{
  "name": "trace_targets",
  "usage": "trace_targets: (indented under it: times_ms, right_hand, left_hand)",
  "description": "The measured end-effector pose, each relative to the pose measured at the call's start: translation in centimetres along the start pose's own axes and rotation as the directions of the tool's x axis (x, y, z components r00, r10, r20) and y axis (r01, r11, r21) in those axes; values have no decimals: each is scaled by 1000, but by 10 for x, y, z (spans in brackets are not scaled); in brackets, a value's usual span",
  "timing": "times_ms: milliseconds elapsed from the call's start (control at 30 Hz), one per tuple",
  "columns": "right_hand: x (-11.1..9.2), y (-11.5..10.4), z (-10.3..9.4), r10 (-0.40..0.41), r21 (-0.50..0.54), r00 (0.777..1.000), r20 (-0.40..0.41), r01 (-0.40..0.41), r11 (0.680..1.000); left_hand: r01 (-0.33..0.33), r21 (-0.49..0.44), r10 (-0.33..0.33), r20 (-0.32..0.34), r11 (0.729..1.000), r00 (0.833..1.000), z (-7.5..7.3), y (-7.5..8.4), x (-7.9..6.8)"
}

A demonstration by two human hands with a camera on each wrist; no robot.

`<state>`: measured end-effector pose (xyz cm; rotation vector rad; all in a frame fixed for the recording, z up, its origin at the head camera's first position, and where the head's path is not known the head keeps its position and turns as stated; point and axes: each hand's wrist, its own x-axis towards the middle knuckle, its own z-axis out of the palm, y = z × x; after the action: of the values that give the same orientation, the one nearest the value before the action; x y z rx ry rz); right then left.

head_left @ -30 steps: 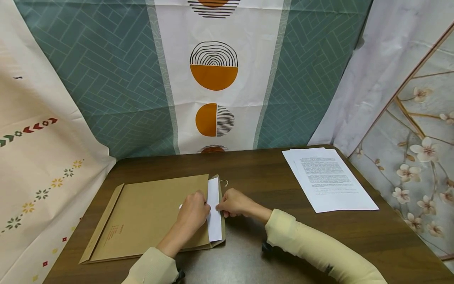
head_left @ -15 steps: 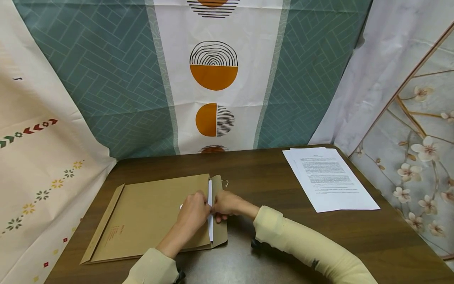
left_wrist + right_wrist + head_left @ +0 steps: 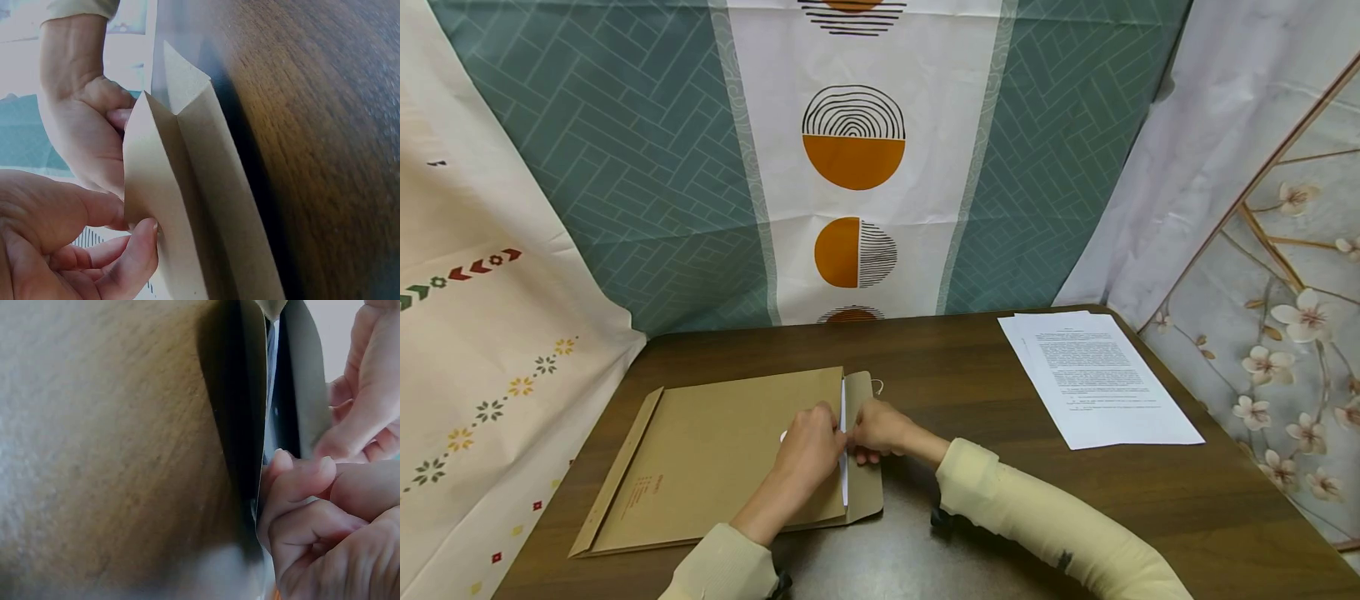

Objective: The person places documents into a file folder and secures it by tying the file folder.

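A large brown paper envelope (image 3: pixel 722 450) lies flat on the table, its mouth facing right and its flap (image 3: pixel 867 493) folded out. My left hand (image 3: pixel 810 442) pinches the upper panel at the mouth between thumb and finger. In the left wrist view that panel (image 3: pixel 147 150) is lifted away from the lower one. White paper (image 3: pixel 844 479) sits in the envelope with only a thin strip showing. The fingers of my right hand (image 3: pixel 882 429) are curled at the paper's edge, right beside the left fingertips. Its fingertips reach into the mouth in the right wrist view.
A stack of printed sheets (image 3: pixel 1093 379) lies at the right of the dark wooden table (image 3: pixel 955 358). A thin string (image 3: pixel 877 386) sticks out by the flap's far corner. Patterned cloths (image 3: pixel 1045 150) hang behind and at both sides.
My right hand has moved left to the mouth, and the paper has slid into the envelope, from a wide strip to a thin one. The left hand holds its place.
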<state>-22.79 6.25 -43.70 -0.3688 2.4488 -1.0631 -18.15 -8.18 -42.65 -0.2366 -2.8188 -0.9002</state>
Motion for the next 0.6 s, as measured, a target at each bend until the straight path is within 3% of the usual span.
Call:
trace_targets:
  times_ms: [200, 400, 600]
  right_hand:
    - [-12, 0, -17, -60, 121, 998, 37, 55, 991]
    - [-28, 7, -46, -165, 120, 983, 80, 154, 981]
    - [-40, 38, -87, -110, 136, 991, 71, 100, 986]
  left_hand:
    - [-18, 7, 18, 6, 1000, 1000, 2, -1, 0]
    - [-48, 8, 48, 10, 999, 999, 6, -5, 0]
    - [-48, 17, 48, 21, 999, 999, 10, -6, -2]
